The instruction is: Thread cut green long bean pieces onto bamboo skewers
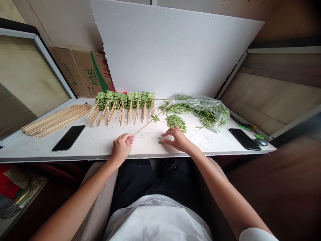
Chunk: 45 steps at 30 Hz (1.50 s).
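Note:
My left hand [122, 147] grips the lower end of a long bamboo skewer [144, 125], which slants up and to the right across the white table [100, 147]. Several cut green bean pieces [155, 117] sit threaded near its far end. My right hand [177, 140] rests on the tabletop with its fingers apart, holding nothing. A small bean piece [160, 142] lies just left of its fingertips. A heap of cut beans [176, 123] lies beyond that hand, and a clear plastic bag of long green beans [198, 112] lies to its far right.
A row of bean-laden skewers [124, 100] lies along the back of the table, with a bundle of bare skewers [56, 120] to its left. Black phones [69, 138] [245, 139] lie at both ends. A white foam board [173, 47] and a cardboard box [82, 72] stand behind.

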### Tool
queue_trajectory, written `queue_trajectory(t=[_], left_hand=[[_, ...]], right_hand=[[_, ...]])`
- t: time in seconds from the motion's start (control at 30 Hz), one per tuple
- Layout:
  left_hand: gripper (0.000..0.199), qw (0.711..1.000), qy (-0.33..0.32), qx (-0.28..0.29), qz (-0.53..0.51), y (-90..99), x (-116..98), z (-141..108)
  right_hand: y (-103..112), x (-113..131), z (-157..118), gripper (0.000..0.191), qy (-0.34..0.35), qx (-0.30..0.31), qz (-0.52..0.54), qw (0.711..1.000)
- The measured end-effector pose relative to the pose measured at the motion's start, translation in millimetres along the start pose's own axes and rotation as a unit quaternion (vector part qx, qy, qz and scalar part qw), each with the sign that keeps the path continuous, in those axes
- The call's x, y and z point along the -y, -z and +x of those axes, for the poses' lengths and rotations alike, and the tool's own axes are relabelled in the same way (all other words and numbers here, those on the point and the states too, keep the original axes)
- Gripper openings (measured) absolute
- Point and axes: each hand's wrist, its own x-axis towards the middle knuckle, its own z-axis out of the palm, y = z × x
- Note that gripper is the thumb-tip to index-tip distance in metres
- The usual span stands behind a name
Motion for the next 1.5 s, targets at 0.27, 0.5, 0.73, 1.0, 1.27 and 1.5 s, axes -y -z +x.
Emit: queue_trajectory(t=[0.27,0.5,0.73,1.0,1.27,1.5], left_hand=[[0.025,1.000,-0.005,-0.004,-0.002,-3.0,4.2,-1.6],[0.031,0.999,-0.044,-0.002,0.001,-5.8,9.7,-4.9],[0.043,0.994,-0.107,0.004,0.025,-6.5,16.8,-8.5],[0.044,0.991,-0.125,-0.003,0.042,-5.9,14.0,-7.7],[0.042,0.994,-0.096,0.002,0.051,-5.7,14.4,-8.4],[0.043,0.994,-0.106,-0.004,0.041,-5.8,14.1,-8.2]], right_hand=[[-0.6,-8.9,1.9,0.017,0.046,-0.041,-0.008,0.998],[31.3,-22.0,6.4,0.039,-0.130,-0.207,0.324,0.914],[34.3,-22.7,8.3,0.043,-0.148,-0.228,0.499,0.823],[33.4,-19.5,8.9,0.044,-0.152,-0.224,0.517,0.812],[29.7,-19.1,9.3,0.042,-0.146,-0.204,0.511,0.822],[29.7,-18.0,9.6,0.044,-0.148,-0.201,0.519,0.817]])
